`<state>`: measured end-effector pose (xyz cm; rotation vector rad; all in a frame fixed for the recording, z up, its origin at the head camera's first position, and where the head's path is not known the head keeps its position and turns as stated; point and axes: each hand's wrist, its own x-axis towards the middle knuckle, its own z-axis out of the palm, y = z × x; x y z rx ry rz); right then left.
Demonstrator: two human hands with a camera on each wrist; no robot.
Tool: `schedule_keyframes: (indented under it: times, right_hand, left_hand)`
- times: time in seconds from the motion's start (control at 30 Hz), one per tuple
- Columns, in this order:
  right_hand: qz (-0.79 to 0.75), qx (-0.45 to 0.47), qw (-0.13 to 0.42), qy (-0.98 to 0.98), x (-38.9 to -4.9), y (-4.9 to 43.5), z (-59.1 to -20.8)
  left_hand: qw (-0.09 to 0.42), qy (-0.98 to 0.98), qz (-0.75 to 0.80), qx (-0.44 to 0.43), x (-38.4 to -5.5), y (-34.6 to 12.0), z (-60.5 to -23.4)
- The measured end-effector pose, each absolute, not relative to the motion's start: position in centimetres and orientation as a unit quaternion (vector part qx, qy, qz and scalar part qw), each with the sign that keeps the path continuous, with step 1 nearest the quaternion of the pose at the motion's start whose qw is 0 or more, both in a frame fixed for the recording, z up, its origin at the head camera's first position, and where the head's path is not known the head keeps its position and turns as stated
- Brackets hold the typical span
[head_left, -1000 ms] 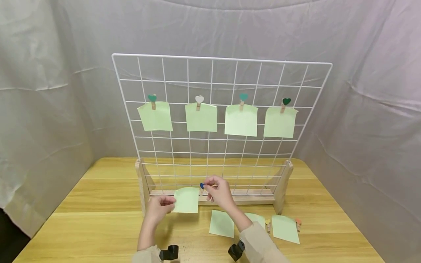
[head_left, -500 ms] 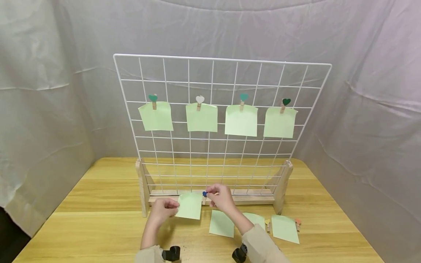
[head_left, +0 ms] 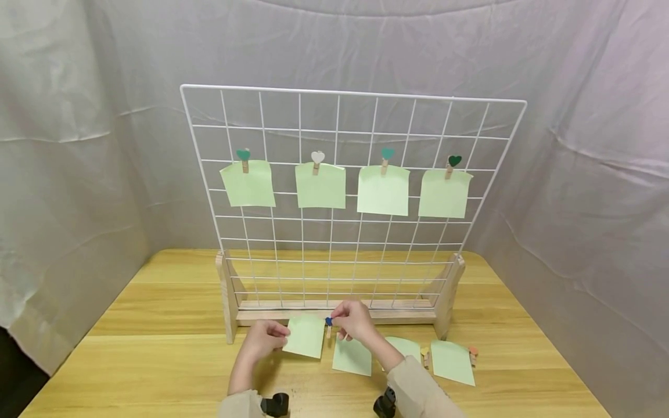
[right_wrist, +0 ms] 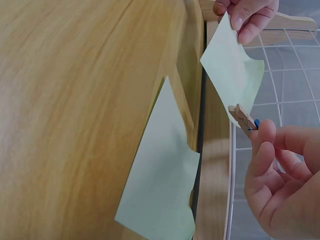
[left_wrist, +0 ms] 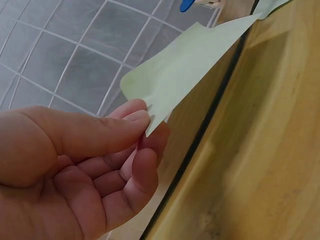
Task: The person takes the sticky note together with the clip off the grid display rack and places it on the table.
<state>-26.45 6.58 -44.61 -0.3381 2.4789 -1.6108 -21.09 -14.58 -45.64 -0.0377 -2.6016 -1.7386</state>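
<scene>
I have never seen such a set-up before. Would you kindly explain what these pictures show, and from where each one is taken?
There is no robot here, only a person working bare-handed. The wide picture looks down from the head; the two close ones look from the left and right wrists. The left hand pinches a pale green paper note; the right hand holds a blue-topped wooden clothespin. On the wooden table lie three similar notes and two clothespins, yellow-topped and orange-topped. Behind, four notes hang from a white wire grid.
</scene>
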Motion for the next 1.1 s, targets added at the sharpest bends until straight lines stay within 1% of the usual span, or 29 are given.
schedule_keyframes:
  times: [0.17, 0.3, 0.43, 0.73, 1.1]
  right_hand:
    - [-0.524, -0.113, 0.099, 0.839, -26.3, 6.7, -44.8]
    - [-0.514, -0.121, 0.1, 0.844, -26.0, 6.8, -44.8]
    - [-0.505, -0.109, 0.107, 0.85, -26.3, 6.8, -45.2]
    - [-0.482, -0.111, 0.11, 0.862, -26.4, 6.7, -45.8]
    - [-0.467, -0.129, 0.112, 0.868, -26.5, 6.5, -46.3]
  left_hand:
    - [-0.005, -0.834, -0.551, -0.022, -21.0, -14.5, -46.0]
    - [-0.01, -0.834, -0.551, -0.021, -21.0, -14.5, -46.1]
    - [-0.018, -0.833, -0.552, -0.016, -20.9, -14.5, -46.2]
    - [-0.048, -0.83, -0.555, -0.021, -20.9, -14.5, -46.4]
    - [-0.059, -0.843, -0.534, -0.016, -20.7, -14.4, -46.3]
